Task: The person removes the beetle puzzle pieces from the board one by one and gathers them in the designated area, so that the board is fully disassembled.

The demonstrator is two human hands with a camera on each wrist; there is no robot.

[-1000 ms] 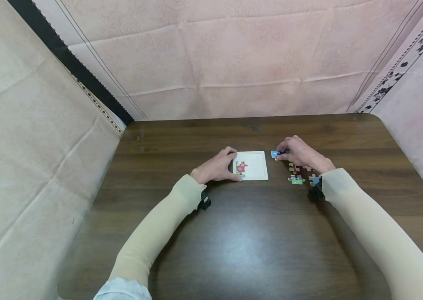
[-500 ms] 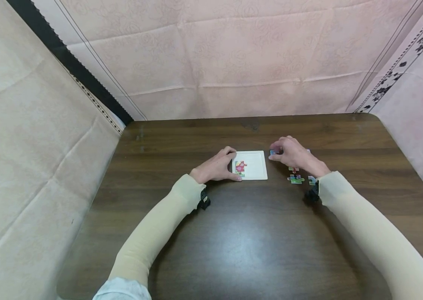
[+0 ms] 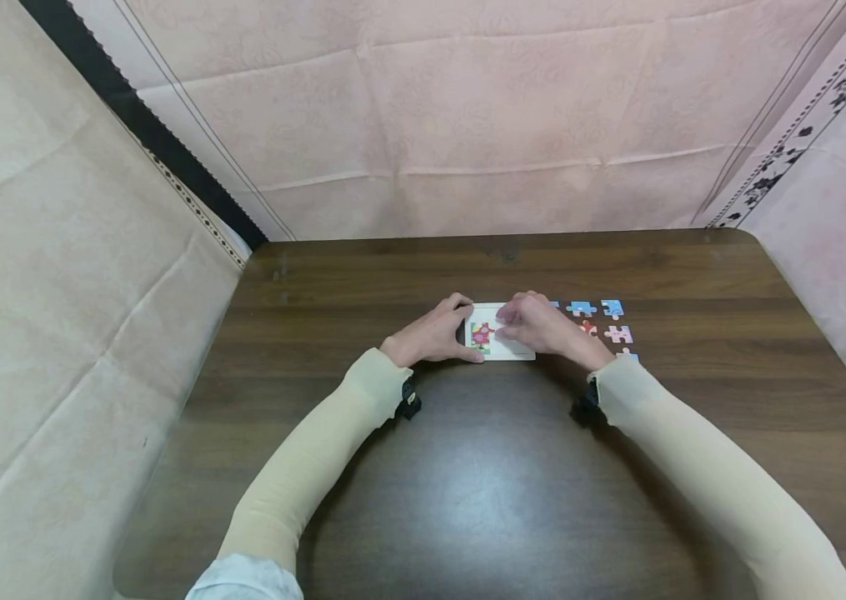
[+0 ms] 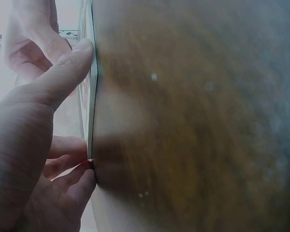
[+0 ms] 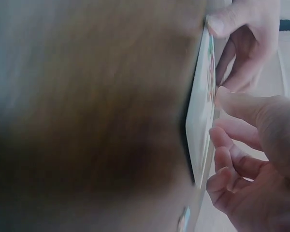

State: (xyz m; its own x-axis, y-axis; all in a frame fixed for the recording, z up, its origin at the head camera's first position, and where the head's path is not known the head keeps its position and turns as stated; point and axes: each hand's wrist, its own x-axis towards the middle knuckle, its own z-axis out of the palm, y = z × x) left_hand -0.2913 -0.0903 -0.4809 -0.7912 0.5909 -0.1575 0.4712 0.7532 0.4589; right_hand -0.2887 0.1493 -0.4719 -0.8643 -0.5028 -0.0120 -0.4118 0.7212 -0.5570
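A shallow white puzzle tray (image 3: 520, 350) lies on the brown table. Its left part holds assembled jigsaw pieces (image 3: 482, 335) showing a red figure over green. My left hand (image 3: 433, 331) grips the tray's left side, thumb at the near edge and fingers round the far corner. Over the tray, just right of the assembled part, my right hand (image 3: 537, 322) bends its thumb and fingers in a pinch on a jigsaw piece, which the fingers hide. In the right wrist view, the right thumb and fingertips (image 5: 222, 99) are right at the tray's upper face.
Several loose jigsaw pieces lie right of the tray, among them a blue one (image 3: 613, 308), another blue one (image 3: 581, 308) and a pink one (image 3: 618, 334). My right forearm partly covers the group. Pale cloth (image 3: 423, 125) hangs behind the table.
My right hand has moved left from the loose pieces to over the tray, uncovering blue and pink pieces. The left hand and the tray have stayed in place.
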